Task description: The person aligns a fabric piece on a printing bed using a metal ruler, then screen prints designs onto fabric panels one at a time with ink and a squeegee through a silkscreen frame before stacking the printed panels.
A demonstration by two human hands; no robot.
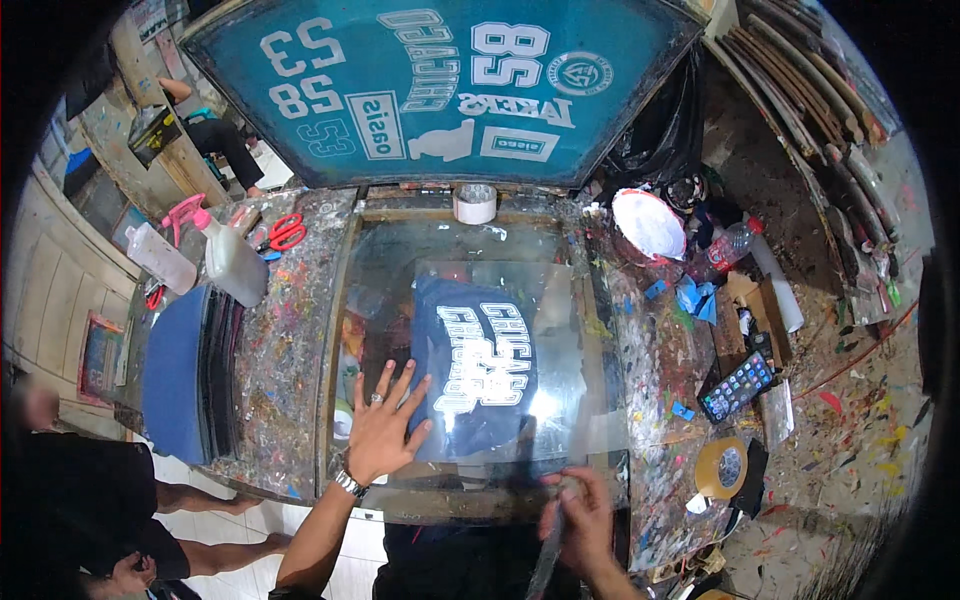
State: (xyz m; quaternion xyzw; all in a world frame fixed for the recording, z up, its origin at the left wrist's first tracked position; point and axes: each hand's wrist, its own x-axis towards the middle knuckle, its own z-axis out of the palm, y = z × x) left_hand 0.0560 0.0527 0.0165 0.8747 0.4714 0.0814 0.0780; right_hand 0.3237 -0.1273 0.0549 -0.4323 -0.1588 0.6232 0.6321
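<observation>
Fingers (pixel 399 386) of my left hand (pixel 378 437): spread apart, at the left edge of the navy cloth (pixel 470 360) on the glassy panel (pixel 388 268). Right hand (pixel 588 522): closed around a slim tool (pixel 551 556). Risk: sideways pressure from my left hand could drag the cloth askew.

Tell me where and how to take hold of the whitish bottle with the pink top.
Grip the bottle around its broad body, probably best from the right: it looks upright, with another bottle on its left and a dark stack on its near side.
</observation>
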